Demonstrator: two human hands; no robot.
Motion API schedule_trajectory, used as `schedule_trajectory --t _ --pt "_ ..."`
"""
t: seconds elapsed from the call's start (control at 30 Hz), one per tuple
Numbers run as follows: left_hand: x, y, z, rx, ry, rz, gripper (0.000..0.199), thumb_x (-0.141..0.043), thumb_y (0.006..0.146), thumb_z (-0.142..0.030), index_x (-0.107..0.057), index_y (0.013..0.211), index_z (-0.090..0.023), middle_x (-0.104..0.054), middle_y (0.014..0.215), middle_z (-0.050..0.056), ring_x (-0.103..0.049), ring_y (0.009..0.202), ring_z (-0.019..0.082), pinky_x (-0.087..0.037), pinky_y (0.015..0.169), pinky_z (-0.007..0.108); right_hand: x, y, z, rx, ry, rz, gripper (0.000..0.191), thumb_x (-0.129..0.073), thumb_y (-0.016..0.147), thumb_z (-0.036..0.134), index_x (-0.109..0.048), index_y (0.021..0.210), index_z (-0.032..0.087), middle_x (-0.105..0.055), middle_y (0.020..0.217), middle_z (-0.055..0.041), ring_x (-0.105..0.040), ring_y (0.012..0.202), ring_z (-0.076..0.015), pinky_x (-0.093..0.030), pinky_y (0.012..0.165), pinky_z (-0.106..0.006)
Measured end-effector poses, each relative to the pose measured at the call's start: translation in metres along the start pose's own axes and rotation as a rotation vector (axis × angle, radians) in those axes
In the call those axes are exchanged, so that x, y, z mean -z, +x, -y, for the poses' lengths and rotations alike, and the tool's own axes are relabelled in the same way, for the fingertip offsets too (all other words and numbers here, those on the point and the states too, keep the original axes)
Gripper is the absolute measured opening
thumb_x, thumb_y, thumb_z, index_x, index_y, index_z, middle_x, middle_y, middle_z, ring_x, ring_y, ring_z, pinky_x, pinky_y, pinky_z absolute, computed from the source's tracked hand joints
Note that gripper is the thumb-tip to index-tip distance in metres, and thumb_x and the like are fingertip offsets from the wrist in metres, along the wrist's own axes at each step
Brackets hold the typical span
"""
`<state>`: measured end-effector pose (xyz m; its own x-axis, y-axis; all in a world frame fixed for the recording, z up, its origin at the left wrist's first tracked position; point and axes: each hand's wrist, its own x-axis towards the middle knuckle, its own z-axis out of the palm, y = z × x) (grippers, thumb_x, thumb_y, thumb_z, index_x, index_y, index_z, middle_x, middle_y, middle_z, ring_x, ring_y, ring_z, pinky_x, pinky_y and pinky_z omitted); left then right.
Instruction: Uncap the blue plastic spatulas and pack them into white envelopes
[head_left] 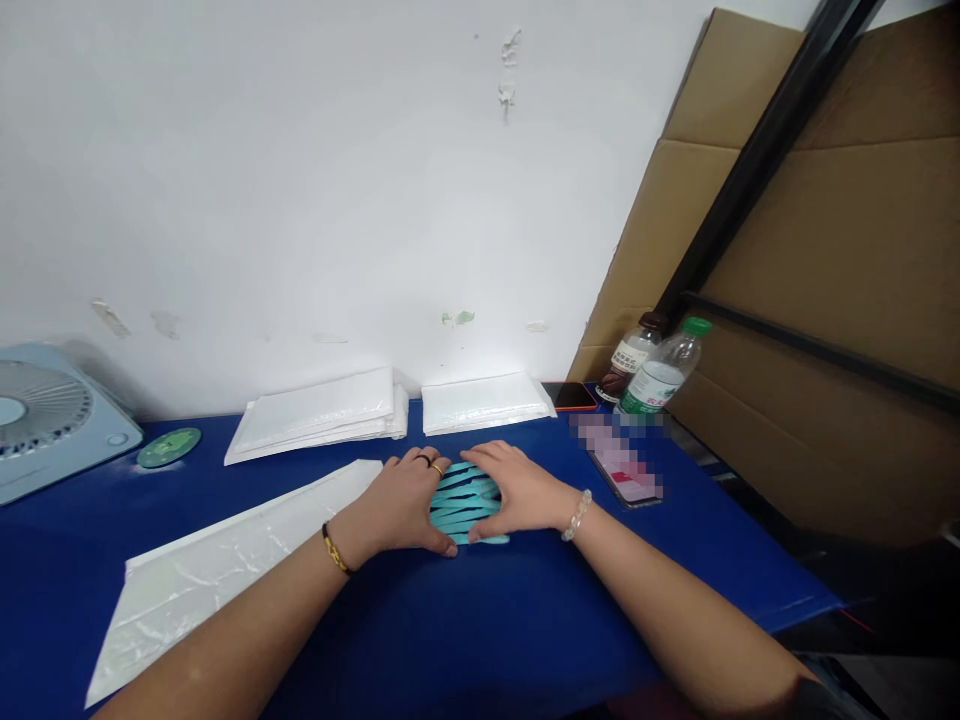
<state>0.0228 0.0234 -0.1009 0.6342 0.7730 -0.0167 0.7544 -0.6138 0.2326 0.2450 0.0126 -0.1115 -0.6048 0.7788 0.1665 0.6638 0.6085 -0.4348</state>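
Several thin, flat teal sticks [465, 497] lie roughly side by side on the blue tabletop [480, 620], with dark gaps between them. My left hand [401, 503] grips their left ends, fingers along the far side and thumb at the near side. From the right, my right hand [523, 488] is curved around the other ends in the same way. The hands hide both ends of the sticks, so their exact kind cannot be made out. A long white padded mailer [225, 560] lies flat beside and partly behind my left forearm.
White mailers are stacked in a left pile [315, 410] and a right pile [484, 402] by the wall. At left sit a pale blue fan [67, 420] and a green disc [169, 447]. Right are two phones, a brown-capped bottle [630, 360] and a green-capped bottle [664, 375].
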Motion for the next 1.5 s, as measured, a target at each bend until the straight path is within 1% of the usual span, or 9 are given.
schedule_trajectory --t 0.17,0.43,0.6,0.73,0.87,1.0,1.23,1.33,1.5 --pt "-0.004 -0.004 -0.022 0.028 0.093 0.060 0.023 -0.052 0.074 -0.023 -0.057 0.095 -0.017 -0.062 0.095 0.011 -0.060 0.085 0.024 -0.046 0.072 0.033 -0.007 -0.001 0.021 -0.023 -0.211 0.101 0.035 -0.063 0.074 0.029 -0.055 0.106 0.017 -0.053 0.104 -0.0092 -0.048 0.096 -0.0230 -0.042 0.081 -0.035" --pt "-0.020 -0.002 -0.028 -0.024 0.175 0.038 0.017 -0.049 0.076 -0.019 -0.057 0.091 -0.015 -0.064 0.091 0.011 -0.061 0.081 0.025 -0.047 0.072 0.037 -0.016 0.001 0.030 -0.033 -0.397 0.155 0.017 -0.056 0.074 0.018 -0.053 0.090 0.014 -0.056 0.096 -0.0104 -0.053 0.087 -0.0230 -0.043 0.072 -0.033" --pt "0.003 -0.005 -0.031 -0.035 0.153 0.003 0.021 -0.055 0.076 -0.028 -0.059 0.094 -0.018 -0.066 0.092 0.009 -0.062 0.085 0.026 -0.045 0.076 0.037 -0.012 0.001 0.031 -0.053 -0.427 0.154 0.021 -0.054 0.077 0.016 -0.051 0.097 0.015 -0.059 0.094 -0.0094 -0.058 0.079 -0.0223 -0.043 0.066 -0.032" --pt "0.050 -0.020 0.008 0.138 0.066 -0.065 0.065 -0.067 0.061 -0.056 -0.055 0.114 -0.021 -0.063 0.112 0.011 -0.060 0.100 0.029 -0.044 0.083 0.035 -0.006 0.000 0.025 -0.079 -0.410 0.166 0.021 -0.052 0.080 0.016 -0.049 0.101 0.017 -0.062 0.092 -0.0079 -0.061 0.074 -0.0212 -0.039 0.059 -0.029" --pt "0.073 -0.043 0.076 0.599 0.131 0.175 0.060 -0.068 0.052 -0.051 -0.064 0.101 -0.018 -0.065 0.110 0.015 -0.060 0.099 0.036 -0.046 0.076 0.039 -0.002 -0.002 0.018 -0.073 -0.358 0.156 0.020 -0.051 0.081 0.017 -0.047 0.101 0.018 -0.064 0.092 -0.0069 -0.061 0.073 -0.0204 -0.034 0.057 -0.027" --pt "0.066 -0.061 0.108 0.622 0.094 0.345 0.043 -0.068 0.050 -0.039 -0.064 0.088 -0.020 -0.068 0.098 0.010 -0.063 0.088 0.031 -0.045 0.068 0.034 -0.001 -0.004 0.014 -0.086 -0.292 0.128 0.017 -0.050 0.080 0.014 -0.046 0.095 0.019 -0.063 0.087 -0.0053 -0.059 0.070 -0.0189 -0.030 0.056 -0.026" --pt "0.077 -0.083 0.035 0.562 0.257 -0.090 0.023 -0.048 0.075 -0.036 -0.058 0.092 -0.024 -0.066 0.087 0.004 -0.062 0.079 0.024 -0.040 0.063 0.030 0.012 -0.008 0.001 -0.247 -0.156 0.035 0.010 -0.049 0.082 0.013 -0.044 0.088 0.020 -0.059 0.079 -0.0024 -0.055 0.065 -0.0154 -0.026 0.054 -0.023" --pt "0.054 -0.089 0.001 0.492 0.200 -0.080 0.021 -0.054 0.073 -0.034 -0.058 0.091 -0.025 -0.064 0.089 0.004 -0.062 0.081 0.024 -0.043 0.069 0.031 0.018 -0.011 -0.005 -0.279 -0.165 -0.010 0.010 -0.049 0.081 0.014 -0.044 0.088 0.019 -0.059 0.081 -0.0036 -0.055 0.070 -0.0167 -0.027 0.056 -0.023" --pt "0.006 -0.088 0.000 0.348 0.028 -0.026 0.096 -0.077 0.047 -0.050 -0.042 0.133 -0.025 -0.038 0.143 0.013 -0.030 0.134 0.035 -0.030 0.104 0.047 0.022 -0.017 -0.006 -0.207 -0.205 0.007 0.013 -0.049 0.080 0.013 -0.045 0.091 0.019 -0.059 0.083 -0.0042 -0.054 0.071 -0.0169 -0.028 0.058 -0.023"
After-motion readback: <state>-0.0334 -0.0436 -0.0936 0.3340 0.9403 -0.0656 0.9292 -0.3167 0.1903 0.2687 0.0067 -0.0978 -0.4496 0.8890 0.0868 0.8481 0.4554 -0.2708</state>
